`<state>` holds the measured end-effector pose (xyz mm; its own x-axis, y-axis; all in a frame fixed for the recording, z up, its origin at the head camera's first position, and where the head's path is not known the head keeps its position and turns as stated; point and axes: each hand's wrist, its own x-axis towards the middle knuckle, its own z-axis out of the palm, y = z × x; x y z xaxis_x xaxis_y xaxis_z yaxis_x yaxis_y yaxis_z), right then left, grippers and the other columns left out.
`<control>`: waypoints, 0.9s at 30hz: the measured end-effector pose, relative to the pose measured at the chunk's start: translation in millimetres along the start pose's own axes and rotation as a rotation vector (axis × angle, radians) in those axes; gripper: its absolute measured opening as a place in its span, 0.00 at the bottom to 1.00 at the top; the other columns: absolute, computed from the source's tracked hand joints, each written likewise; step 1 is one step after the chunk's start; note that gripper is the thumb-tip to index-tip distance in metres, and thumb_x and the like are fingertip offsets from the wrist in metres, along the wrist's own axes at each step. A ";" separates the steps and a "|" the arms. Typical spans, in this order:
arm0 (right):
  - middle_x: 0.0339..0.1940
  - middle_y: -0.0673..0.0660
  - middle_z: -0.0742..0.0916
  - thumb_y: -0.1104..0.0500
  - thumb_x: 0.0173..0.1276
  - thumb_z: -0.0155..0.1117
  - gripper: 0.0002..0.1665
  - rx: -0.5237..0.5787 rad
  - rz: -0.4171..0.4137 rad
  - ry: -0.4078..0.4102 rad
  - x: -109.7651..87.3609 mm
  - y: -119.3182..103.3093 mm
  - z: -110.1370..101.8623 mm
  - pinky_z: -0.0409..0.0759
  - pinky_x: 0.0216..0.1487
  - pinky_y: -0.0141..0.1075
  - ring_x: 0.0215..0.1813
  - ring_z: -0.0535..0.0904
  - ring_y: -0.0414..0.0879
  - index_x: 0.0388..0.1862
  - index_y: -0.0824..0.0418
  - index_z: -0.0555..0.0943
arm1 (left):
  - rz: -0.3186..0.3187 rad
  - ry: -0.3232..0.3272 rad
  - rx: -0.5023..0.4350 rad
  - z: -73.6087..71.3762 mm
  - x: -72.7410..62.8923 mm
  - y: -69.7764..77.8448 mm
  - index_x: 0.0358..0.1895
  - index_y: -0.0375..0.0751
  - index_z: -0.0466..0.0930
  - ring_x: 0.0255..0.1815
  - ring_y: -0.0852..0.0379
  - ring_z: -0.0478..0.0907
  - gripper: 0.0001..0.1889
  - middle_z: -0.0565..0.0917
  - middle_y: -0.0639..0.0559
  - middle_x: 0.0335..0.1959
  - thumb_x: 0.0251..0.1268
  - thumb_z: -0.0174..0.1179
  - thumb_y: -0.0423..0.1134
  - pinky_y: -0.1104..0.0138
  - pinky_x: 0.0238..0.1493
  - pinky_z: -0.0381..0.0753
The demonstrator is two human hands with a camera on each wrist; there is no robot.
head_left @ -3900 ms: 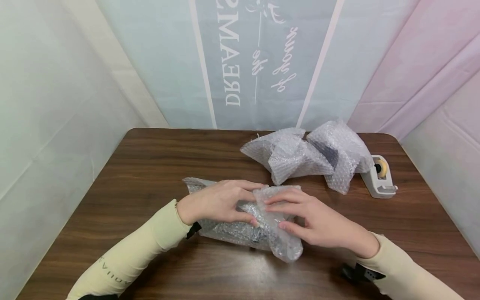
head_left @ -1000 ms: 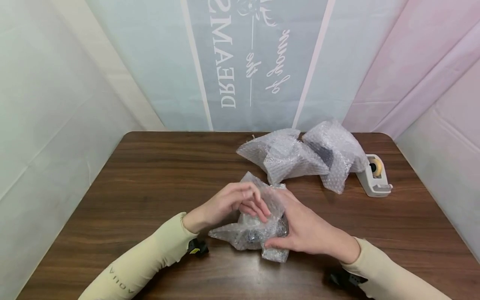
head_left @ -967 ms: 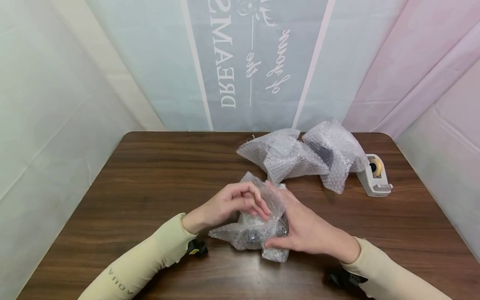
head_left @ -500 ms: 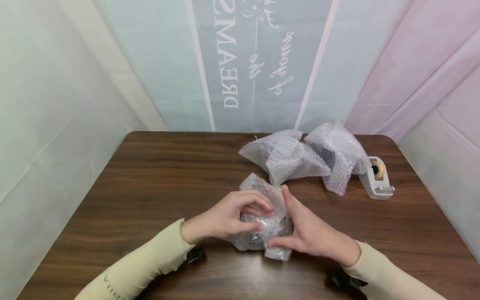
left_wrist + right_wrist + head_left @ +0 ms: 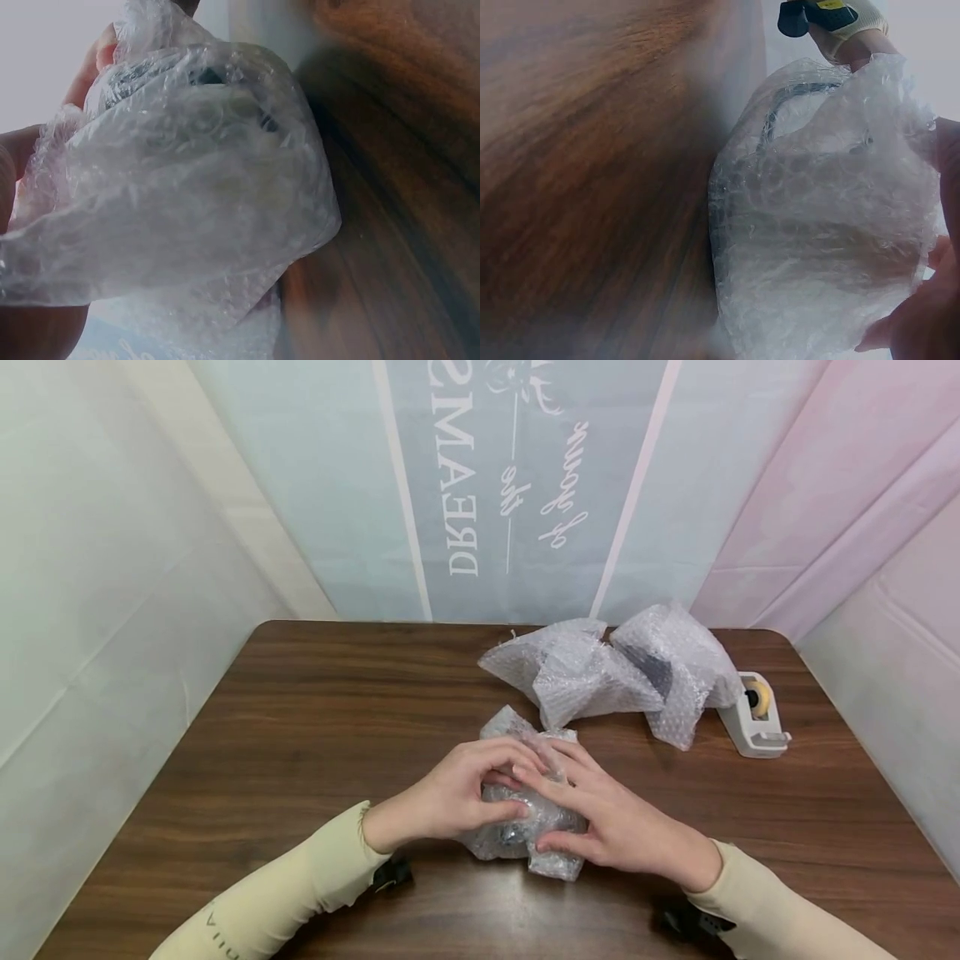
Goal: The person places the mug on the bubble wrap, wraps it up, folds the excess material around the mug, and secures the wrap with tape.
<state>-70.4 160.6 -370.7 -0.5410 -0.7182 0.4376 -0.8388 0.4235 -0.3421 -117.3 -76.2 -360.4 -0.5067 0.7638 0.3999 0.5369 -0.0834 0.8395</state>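
A bundle of clear bubble wrap (image 5: 551, 817) sits on the table at front centre. Something with dark edges shows through the wrapped bundle (image 5: 810, 217) in the right wrist view; its kind is hidden. My left hand (image 5: 461, 789) holds the bundle's top from the left, fingers bent over the folded wrap and thumb in front. From the right, my right hand (image 5: 611, 810) holds it with fingers across the top and thumb on the near side. Fingertips of both hands meet at the fold. In the left wrist view, a loose flap (image 5: 172, 232) crosses the bundle's side.
Two more bubble-wrapped packages, one pale (image 5: 573, 668) and one with a dark patch (image 5: 678, 668), lie at the back right. Beside them stands a white tape dispenser (image 5: 757, 718) with a yellowish roll. The brown wooden table (image 5: 315, 710) ends at a fabric backdrop (image 5: 517, 485).
The wide wrap has been folded into a compact bundle. My left fingers have come down onto its top; in the last half second my right fingers have moved left across the fold.
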 end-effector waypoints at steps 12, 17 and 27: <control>0.81 0.60 0.56 0.36 0.66 0.65 0.61 0.022 0.197 -0.102 -3.4 -3.3 -1.7 0.46 0.77 0.38 0.79 0.51 0.53 0.82 0.64 0.44 | -0.019 0.178 0.036 -3.4 -13.3 -0.6 0.61 0.36 0.73 0.47 0.54 0.81 0.28 0.79 0.46 0.53 0.57 0.71 0.28 0.65 0.42 0.84; 0.82 0.60 0.53 0.39 0.63 0.70 0.66 0.035 0.231 -0.118 -1.6 -3.6 -2.5 0.46 0.77 0.37 0.80 0.49 0.54 0.82 0.64 0.41 | -0.072 0.136 0.419 -22.7 -30.7 3.5 0.38 0.47 0.73 0.27 0.64 0.71 0.16 0.74 0.59 0.29 0.64 0.66 0.54 0.72 0.27 0.74; 0.82 0.62 0.51 0.34 0.64 0.66 0.66 -0.033 0.232 -0.096 -0.6 -5.8 -0.8 0.44 0.77 0.38 0.80 0.48 0.55 0.81 0.66 0.40 | -0.039 -0.280 0.891 -30.8 -57.0 19.8 0.15 0.57 0.63 0.14 0.72 0.56 0.24 0.59 0.69 0.12 0.65 0.64 0.49 0.73 0.14 0.61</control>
<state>-65.2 159.0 -368.2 -0.7121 -0.6486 0.2688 -0.6955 0.5994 -0.3962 -98.6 -141.1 -355.2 -0.4164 0.8917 0.1772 0.9009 0.3785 0.2124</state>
